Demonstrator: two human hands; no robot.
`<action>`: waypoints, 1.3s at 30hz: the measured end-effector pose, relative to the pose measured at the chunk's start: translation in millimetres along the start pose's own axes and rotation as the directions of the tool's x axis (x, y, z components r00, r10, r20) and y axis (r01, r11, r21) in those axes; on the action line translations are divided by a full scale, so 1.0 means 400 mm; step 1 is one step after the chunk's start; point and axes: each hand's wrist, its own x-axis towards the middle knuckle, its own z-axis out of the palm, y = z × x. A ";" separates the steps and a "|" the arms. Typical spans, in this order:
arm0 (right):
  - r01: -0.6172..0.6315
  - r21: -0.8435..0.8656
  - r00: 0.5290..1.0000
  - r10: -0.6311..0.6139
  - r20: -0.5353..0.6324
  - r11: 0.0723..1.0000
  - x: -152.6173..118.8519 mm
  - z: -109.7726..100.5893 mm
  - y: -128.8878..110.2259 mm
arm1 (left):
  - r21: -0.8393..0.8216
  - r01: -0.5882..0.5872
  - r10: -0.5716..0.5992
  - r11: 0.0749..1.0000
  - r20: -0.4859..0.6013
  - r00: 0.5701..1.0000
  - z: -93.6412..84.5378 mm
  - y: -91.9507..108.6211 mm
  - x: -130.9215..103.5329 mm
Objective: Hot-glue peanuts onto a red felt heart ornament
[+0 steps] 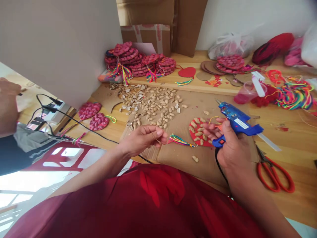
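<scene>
My right hand (234, 150) is wrapped round the grip of a blue hot glue gun (234, 115). The gun's nozzle points up and away, and a white glue stick (269, 142) pokes out of its back. Beneath that hand's fingertips lies a red disc (205, 141) with several peanuts stuck or set on it, partly hidden by the fingers. A multicoloured tassel (182, 140) extends from the disc's left side. Just left of the tassel, my left hand (146, 138) is closed in a pinch; whatever is between its fingertips I cannot make out.
Loose peanuts (158, 104) are spread over a cardboard sheet (178, 157). Red-handled scissors (274, 175) lie at right. Stacked pink peanut discs (131, 62) stand at the back, near a red heart (187, 71). A black cord (96, 132) crosses at left, where another person's hand (8, 99) shows.
</scene>
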 end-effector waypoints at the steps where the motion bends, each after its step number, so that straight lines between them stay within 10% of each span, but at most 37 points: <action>1: 0.003 -0.013 1.000 -0.003 0.028 1.000 -0.010 0.006 -0.008 | -0.060 -0.007 0.007 0.998 0.006 1.000 0.008 -0.002 0.000; 13: -0.100 -0.183 0.942 0.152 0.298 0.978 -0.108 0.048 0.009 | -0.042 -0.098 0.106 0.994 0.228 0.968 0.063 -0.024 0.008; 22: 0.172 -0.451 0.966 -0.060 0.251 0.876 -0.127 0.038 -0.009 | 0.084 -0.196 0.167 0.977 0.275 0.947 0.095 -0.006 -0.016; 39: 0.113 -0.415 0.971 -0.012 0.239 0.903 -0.141 0.005 0.017 | -0.063 -0.090 0.103 0.994 0.255 0.962 0.099 -0.034 -0.024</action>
